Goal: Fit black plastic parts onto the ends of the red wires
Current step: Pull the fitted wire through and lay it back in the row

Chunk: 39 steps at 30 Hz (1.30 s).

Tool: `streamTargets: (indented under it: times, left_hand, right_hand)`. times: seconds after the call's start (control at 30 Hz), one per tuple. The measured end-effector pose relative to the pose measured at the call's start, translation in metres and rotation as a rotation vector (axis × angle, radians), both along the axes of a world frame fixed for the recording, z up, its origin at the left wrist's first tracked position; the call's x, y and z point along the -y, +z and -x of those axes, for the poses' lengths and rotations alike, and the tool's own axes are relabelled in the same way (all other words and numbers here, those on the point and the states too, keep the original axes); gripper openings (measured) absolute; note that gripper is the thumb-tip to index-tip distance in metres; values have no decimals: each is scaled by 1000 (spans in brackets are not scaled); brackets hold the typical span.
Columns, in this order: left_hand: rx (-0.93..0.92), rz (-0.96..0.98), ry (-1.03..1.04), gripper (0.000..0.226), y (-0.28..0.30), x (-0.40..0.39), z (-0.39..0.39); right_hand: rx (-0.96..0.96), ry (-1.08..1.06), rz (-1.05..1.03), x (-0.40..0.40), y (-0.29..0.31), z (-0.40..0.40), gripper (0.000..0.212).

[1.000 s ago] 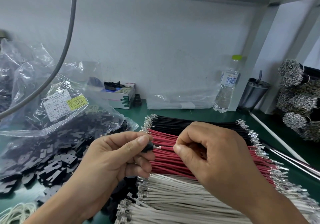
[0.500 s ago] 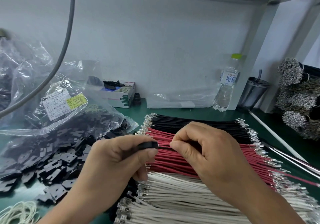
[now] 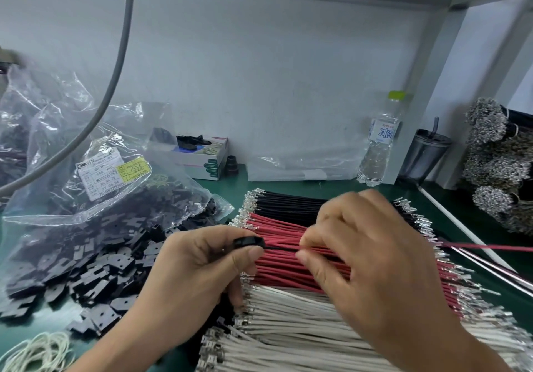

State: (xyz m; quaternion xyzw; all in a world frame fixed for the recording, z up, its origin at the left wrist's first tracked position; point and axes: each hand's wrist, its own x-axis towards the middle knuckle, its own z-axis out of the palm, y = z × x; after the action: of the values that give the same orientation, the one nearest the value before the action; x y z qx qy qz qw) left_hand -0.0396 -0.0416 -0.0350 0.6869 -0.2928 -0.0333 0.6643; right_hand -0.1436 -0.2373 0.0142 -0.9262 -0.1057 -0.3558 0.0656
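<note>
My left hand (image 3: pixel 199 268) pinches a small black plastic part (image 3: pixel 248 242) between thumb and forefinger, just above the left ends of the red wires (image 3: pixel 277 268). My right hand (image 3: pixel 366 259) pinches one red wire (image 3: pixel 487 247) close to the part; the wire's end sits in the part and its far end sticks out to the right past my hand. The red bundle lies between black wires (image 3: pixel 288 204) behind and white wires (image 3: pixel 294 331) in front. Loose black plastic parts (image 3: pixel 95 273) are heaped at the left.
A clear bag of black parts (image 3: pixel 95 187) with a label lies at the left on the green mat (image 3: pixel 340 187). A glove box (image 3: pixel 202 155), water bottle (image 3: pixel 380 144) and metal cup (image 3: pixel 424 158) stand along the back wall. Bundled terminals (image 3: pixel 499 164) are stacked at the right.
The wire's metal end, visible before between my hands, has gone into the black part. My right hand slid slightly right along the wire, whose far end now projects to the right.
</note>
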Motion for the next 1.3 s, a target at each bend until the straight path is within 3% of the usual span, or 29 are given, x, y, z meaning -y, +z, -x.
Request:
streamTargets:
  times: [0.07, 0.17, 0.33, 0.5, 0.57, 0.7, 0.87, 1.0, 1.3]
  left_hand:
    - [-2, 13, 32, 13, -1, -1, -3]
    - [-7, 15, 41, 15, -3, -1, -4]
    - [5, 18, 42, 20, -4, -2, -5]
    - [-38, 52, 67, 22, -4, -4, -8]
    - [-53, 54, 66, 22, -3, -4, -8]
    - [-46, 41, 71, 20, -3, -3, -6]
    - [-47, 49, 77, 23, -2, -2, -6]
    - [-46, 41, 79, 21, -2, -2, -6]
    - [-45, 42, 81, 20, -1, -2, -5]
  right_hand:
    - [-169, 66, 33, -5, -5, 5, 13]
    - [-473, 43, 16, -8, -20, 4, 31]
    - [-522, 49, -115, -4, -28, 2, 23]
    - [-600, 31, -461, -1, -16, 4, 21]
    - [-612, 36, -510, -1, -13, 6, 26]
    - [-596, 5, -188, -9, -21, 6, 33]
    - [-540, 14, -192, -6, -21, 7, 11]
    - [-546, 58, -56, -7, -25, 7, 16]
    - [-543, 85, -50, -11, -25, 6, 13]
